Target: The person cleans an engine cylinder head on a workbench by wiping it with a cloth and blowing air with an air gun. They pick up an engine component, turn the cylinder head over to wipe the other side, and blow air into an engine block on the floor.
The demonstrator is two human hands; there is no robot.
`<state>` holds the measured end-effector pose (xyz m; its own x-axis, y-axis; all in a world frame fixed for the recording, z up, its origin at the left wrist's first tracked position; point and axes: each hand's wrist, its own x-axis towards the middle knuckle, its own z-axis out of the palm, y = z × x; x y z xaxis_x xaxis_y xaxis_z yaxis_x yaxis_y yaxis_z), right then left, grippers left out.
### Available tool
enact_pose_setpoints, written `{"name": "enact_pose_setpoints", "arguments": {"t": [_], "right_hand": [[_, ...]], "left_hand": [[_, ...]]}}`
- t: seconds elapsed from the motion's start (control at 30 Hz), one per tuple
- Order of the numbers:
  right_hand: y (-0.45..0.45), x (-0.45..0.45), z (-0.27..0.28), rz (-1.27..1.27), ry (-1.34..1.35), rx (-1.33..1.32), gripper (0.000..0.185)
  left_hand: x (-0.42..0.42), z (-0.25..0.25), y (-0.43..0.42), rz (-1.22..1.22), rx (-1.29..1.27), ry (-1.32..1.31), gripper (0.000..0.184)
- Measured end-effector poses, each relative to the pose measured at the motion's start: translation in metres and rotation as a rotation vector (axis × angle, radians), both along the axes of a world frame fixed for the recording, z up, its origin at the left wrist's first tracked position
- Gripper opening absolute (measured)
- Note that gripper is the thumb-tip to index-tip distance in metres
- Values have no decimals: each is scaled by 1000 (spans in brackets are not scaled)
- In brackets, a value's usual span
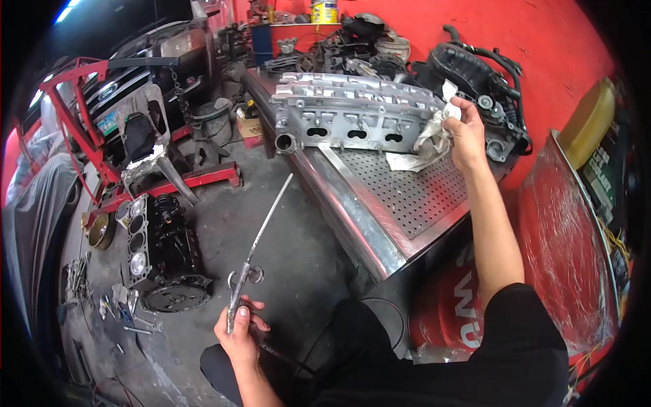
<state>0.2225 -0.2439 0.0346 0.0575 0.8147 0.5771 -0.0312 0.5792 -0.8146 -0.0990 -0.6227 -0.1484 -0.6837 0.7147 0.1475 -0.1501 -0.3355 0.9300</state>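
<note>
My left hand (239, 336), low in the view, is closed around the handle end of an air blow gun (242, 285). Its long thin metal tube points up and away over the floor, apart from the bench. A dark hose trails from below that hand. My right hand (466, 136) pinches a crumpled whitish rag (434, 139) at the right end of a silver engine cylinder head (359, 112). Part of the rag hangs onto the bench top. The cylinder head lies along a metal bench with a perforated top (400, 186), its oval ports facing me.
An engine block (166, 251) stands on the floor at left, with loose tools (125, 308) beside it. Behind are a red engine hoist (81, 129) and a chair (152, 152). Black engine parts (468, 71) sit at the bench's far right. A red drum (444, 305) stands below the bench.
</note>
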Motion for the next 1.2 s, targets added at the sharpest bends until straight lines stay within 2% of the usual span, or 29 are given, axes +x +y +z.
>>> {"name": "enact_pose_setpoints", "arguments": {"t": [0.03,0.07,0.1,0.13,0.17,0.23,0.3,0.37,0.4,0.53,0.7,0.77,0.8,0.93,1.03,1.13,1.17,1.2], "right_hand": [[-4,-18,2,0,98,60,50],[-14,-37,-1,-104,-71,29,45],[-14,-59,-22,-117,-243,73,42],[2,-70,-54,-186,-527,119,36],[-6,-86,-67,-116,-676,134,29],[-8,-104,-71,-45,-735,474,24],[-8,-110,-66,49,-854,474,22],[-2,-112,-67,78,-1188,509,23],[-6,-117,-62,97,-1379,475,26],[-9,-149,-9,350,-1657,-43,36],[16,-149,-20,501,-1398,-87,27],[5,-139,-42,114,-1423,221,20],[6,-130,-65,13,-1357,448,15],[-12,-130,-74,-10,-1171,576,12],[-9,-143,-53,72,-1295,198,19],[-12,-150,-45,9,-1384,125,22],[-2,-150,-60,63,-1235,346,22],[1,-150,-62,55,-1220,383,22]], "left_hand": [[1,-1,-3,-8,-7,7,36],[1,-2,-7,-2,-14,6,36],[0,-3,-8,18,-6,-14,36],[0,-5,-7,35,6,-37,37],[0,-7,-8,37,6,-42,37],[-3,-14,-11,68,-14,-52,37],[-4,-17,-17,77,-23,-60,37],[-4,-19,-20,77,-22,-70,37],[-4,-21,-20,85,-26,-72,38],[-2,-22,-17,74,-54,-72,36],[-4,-25,-20,50,-79,-38,40],[1,-22,-20,38,-83,-45,40],[2,-23,-20,25,-89,-29,40],[3,-24,-20,-3,-96,-51,36],[5,-24,-16,13,-78,-47,38],[3,-28,-17,6,-51,-37,40],[3,-29,-18,7,-39,-48,40],[2,-28,-17,3,-22,-61,41]]}}
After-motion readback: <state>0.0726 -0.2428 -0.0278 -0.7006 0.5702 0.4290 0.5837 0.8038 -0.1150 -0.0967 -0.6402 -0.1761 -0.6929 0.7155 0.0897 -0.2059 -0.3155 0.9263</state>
